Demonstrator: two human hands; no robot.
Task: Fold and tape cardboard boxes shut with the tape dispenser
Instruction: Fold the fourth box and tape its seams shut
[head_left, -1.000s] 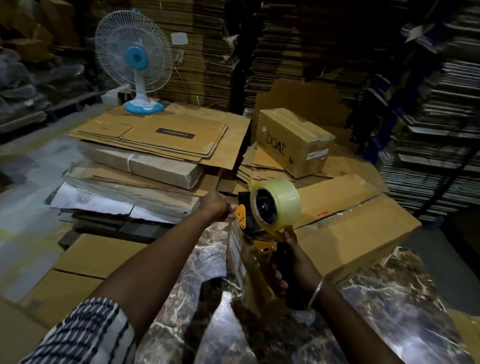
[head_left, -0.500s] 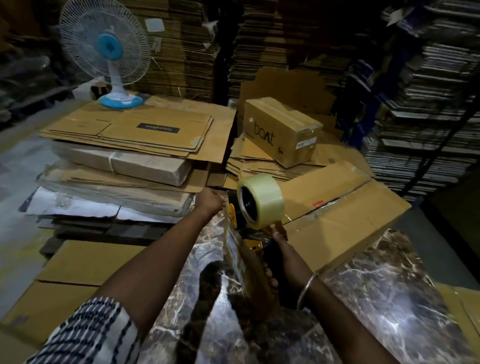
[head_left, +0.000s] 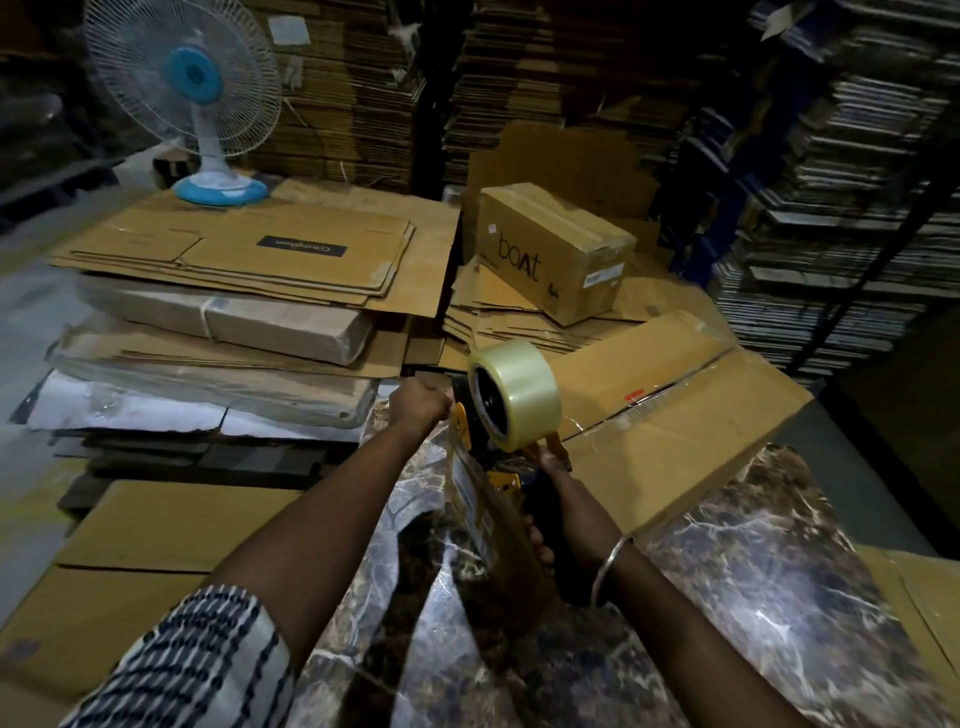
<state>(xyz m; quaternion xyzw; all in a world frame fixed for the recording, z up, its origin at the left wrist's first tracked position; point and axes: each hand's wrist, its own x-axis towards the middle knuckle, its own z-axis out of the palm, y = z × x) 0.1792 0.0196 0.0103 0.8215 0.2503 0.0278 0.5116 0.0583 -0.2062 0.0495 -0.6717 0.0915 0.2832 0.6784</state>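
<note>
My right hand (head_left: 558, 514) grips the black handle of a yellow tape dispenser (head_left: 480, 441) that carries a roll of clear tape (head_left: 519, 395). My left hand (head_left: 418, 405) is curled at the dispenser's front and pinches the free end of the tape. A loose strip of clear tape (head_left: 483, 525) hangs down from the dispenser between my arms. Just behind and to the right lies a flattened cardboard box (head_left: 675, 415) on the marble table (head_left: 753, 597). A taped box marked "boat" (head_left: 556, 249) stands farther back.
Stacks of flat cardboard (head_left: 249, 260) lie at the left, with a blue table fan (head_left: 195, 104) on them. More flat cardboard (head_left: 156, 535) lies at lower left. Tall piles of cardboard sheets (head_left: 857, 182) fill the back and right.
The view has shifted slightly. Both hands stay on the dispenser, and the tape strip hangs a little longer between them.
</note>
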